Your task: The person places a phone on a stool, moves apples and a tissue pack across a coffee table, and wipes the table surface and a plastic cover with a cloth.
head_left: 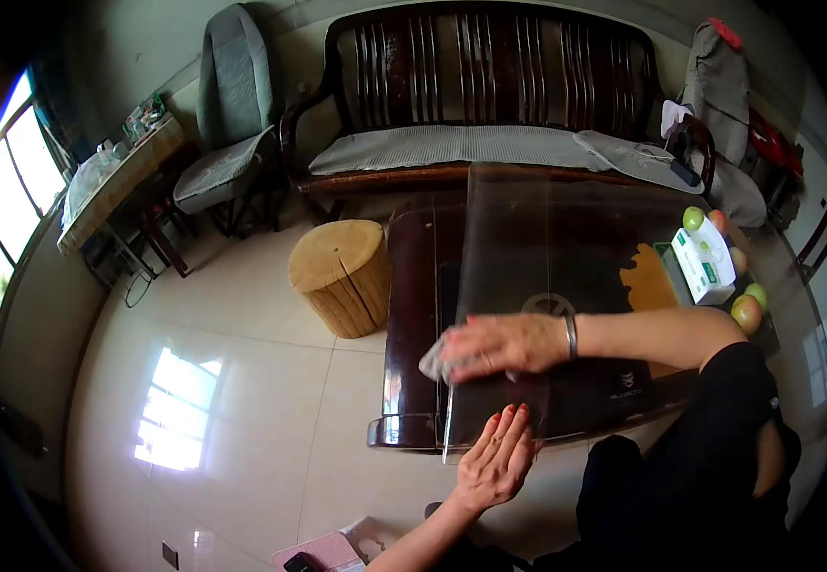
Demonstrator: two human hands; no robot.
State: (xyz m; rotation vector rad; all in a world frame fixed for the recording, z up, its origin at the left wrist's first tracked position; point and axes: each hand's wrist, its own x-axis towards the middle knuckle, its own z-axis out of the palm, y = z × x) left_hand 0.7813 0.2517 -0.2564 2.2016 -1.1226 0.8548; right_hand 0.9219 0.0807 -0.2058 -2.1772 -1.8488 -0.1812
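Note:
My right hand (509, 345), with a metal bangle at the wrist, presses a pale crumpled cloth (435, 360) near the left edge of a clear sheet (504, 248). The sheet lies over the dark wooden table (412, 315), and its near left corner sticks out past the table's front. Lower down, my left hand (496, 459) rests flat at the sheet's near edge, its fingers stretched out and close together, with no object visible in it. The palm side of both hands is hidden.
A log stool (339, 276) stands left of the table. On the table's right are a tissue box (704, 265) and several fruits (746, 313). Behind is a wooden bench (471, 148). A phone (303, 562) lies on a pink item (330, 551) at the bottom.

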